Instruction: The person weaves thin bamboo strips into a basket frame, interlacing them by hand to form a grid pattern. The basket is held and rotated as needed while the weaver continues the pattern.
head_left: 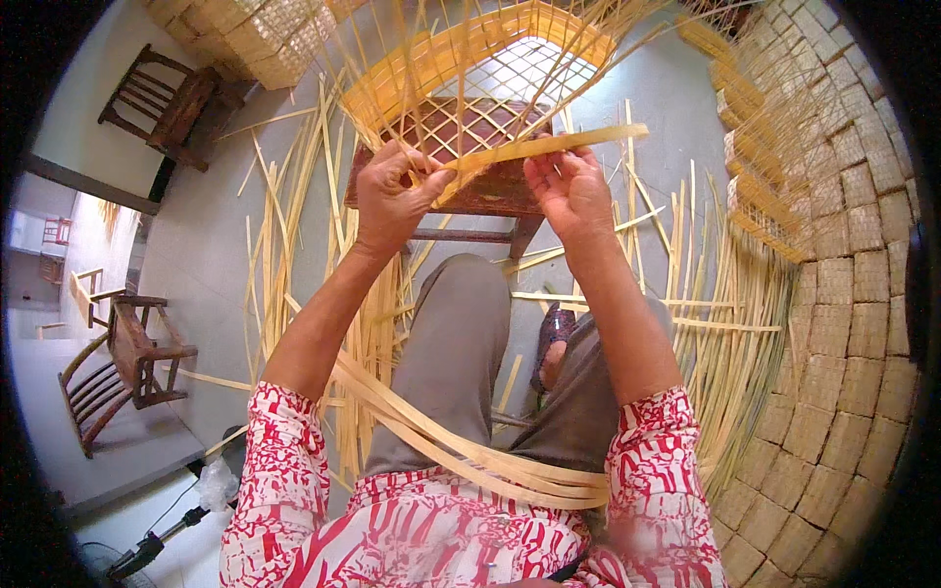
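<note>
A partly woven bamboo basket [412,78], with a yellow band of strips and an open lattice bottom, rests on a dark red wooden stool [485,199] before me. Loose strip ends stick up from its rim. My left hand [397,191] is closed at the near corner, pinching a flat yellow bamboo strip [559,146] between thumb and finger. From there the strip runs right, its free end past my other hand. My right hand [570,186] has its fingers curled against that strip from below; the exact grip is partly hidden.
Long strips [461,456] lie across my lap, with more strips [725,363] spread over the floor. Stacked woven baskets [833,392] line the right side, a row of unfinished baskets [760,186] beside them. Wooden chairs [147,348] stand at left, near a black stand [147,554].
</note>
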Tool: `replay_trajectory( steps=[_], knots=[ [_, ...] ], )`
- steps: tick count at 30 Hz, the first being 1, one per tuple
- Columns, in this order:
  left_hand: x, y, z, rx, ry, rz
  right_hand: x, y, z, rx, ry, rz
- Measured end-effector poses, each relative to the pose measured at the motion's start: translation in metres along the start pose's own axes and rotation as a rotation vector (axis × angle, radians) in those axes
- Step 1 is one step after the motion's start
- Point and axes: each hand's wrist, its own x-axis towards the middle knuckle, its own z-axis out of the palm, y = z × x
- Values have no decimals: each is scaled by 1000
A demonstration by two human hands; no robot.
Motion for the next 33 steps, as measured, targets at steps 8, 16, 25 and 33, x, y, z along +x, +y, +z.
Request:
replay_trajectory(
  steps=[8,16,25,33],
  knots=[
    [12,-10,20,-40,64,85,10,-12,14,3,-405,146],
    [14,-10,17,-25,66,97,-27,-11,51,-692,-558,-264],
    [15,-7,27,-66,127,45,-18,1,41,-368,-121,-235],
    [15,-7,29,-47,132,49,2,-17,31,-712,-259,-416]
  ],
)
